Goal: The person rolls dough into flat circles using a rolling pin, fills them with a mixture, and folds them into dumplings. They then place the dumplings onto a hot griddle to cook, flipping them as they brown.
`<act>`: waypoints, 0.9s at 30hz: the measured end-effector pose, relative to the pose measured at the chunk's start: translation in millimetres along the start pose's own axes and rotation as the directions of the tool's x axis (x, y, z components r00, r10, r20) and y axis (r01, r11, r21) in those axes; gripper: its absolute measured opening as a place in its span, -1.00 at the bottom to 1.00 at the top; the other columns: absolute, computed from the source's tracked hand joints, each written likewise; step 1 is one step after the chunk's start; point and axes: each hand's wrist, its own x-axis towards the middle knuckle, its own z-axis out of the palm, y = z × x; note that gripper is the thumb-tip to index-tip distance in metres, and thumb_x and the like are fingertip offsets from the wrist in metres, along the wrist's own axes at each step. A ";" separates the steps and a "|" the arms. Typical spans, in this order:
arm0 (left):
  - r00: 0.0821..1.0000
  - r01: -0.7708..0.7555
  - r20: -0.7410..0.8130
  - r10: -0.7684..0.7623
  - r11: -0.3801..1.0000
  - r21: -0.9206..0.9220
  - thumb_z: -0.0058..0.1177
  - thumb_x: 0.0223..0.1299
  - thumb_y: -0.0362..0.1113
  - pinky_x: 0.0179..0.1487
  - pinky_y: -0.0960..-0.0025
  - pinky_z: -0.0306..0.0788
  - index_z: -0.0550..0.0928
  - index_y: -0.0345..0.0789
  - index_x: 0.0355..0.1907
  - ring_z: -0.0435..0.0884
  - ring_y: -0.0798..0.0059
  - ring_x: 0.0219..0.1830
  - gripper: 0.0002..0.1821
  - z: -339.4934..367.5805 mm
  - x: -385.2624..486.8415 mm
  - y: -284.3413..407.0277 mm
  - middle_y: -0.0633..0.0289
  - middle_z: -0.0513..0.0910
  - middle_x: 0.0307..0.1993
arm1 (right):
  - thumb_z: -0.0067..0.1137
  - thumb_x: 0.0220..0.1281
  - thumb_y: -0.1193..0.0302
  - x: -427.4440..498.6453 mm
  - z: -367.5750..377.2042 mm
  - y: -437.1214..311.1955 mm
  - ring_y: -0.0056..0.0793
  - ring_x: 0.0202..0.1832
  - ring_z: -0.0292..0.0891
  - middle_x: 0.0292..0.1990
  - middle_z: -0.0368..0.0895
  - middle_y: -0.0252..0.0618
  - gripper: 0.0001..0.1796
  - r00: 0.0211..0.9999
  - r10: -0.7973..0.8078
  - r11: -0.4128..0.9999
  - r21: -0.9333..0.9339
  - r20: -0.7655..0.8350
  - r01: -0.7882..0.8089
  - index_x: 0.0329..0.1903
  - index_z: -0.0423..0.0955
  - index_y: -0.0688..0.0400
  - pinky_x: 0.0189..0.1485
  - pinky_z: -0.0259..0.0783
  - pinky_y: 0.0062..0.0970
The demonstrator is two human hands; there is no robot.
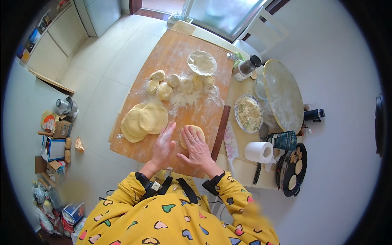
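My right hand (196, 150) lies flat with its fingers on a small round of dough (201, 131), covering much of it. To its left, my left hand (163, 148) is held edge-on over the wooden board (144, 150), fingers straight and holding nothing. Its fingertips are near a stack of flat dough rounds (154, 118), which overlap one another. Farther up the board sit several dough balls (164, 91) dusted with flour. Behind them is a white bowl of flour (202, 62). A dark wooden rod (221, 131) runs along the board's right edge.
On the right are a plate of chopped filling (248, 113), a floral-bladed knife (231, 141), a paper roll (258, 152), a black-handled utensil (257, 174), a large round lid or tray (283, 95) and a black electric pan (288, 183) with dough rounds. Boxes (62, 128) stand at far left.
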 end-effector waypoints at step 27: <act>0.957 -0.240 0.218 0.191 0.944 0.225 0.19 0.11 -0.44 0.26 0.16 0.41 0.63 -0.23 0.11 0.40 0.03 0.31 -0.56 33.7 45.0 -6.9 0.04 0.53 0.22 | 0.15 0.28 0.28 -33.3 7.3 51.0 0.06 0.25 0.32 0.15 0.42 0.17 -0.34 0.622 0.714 0.694 0.210 -0.322 -0.689 0.33 0.21 0.34 0.30 0.24 -0.05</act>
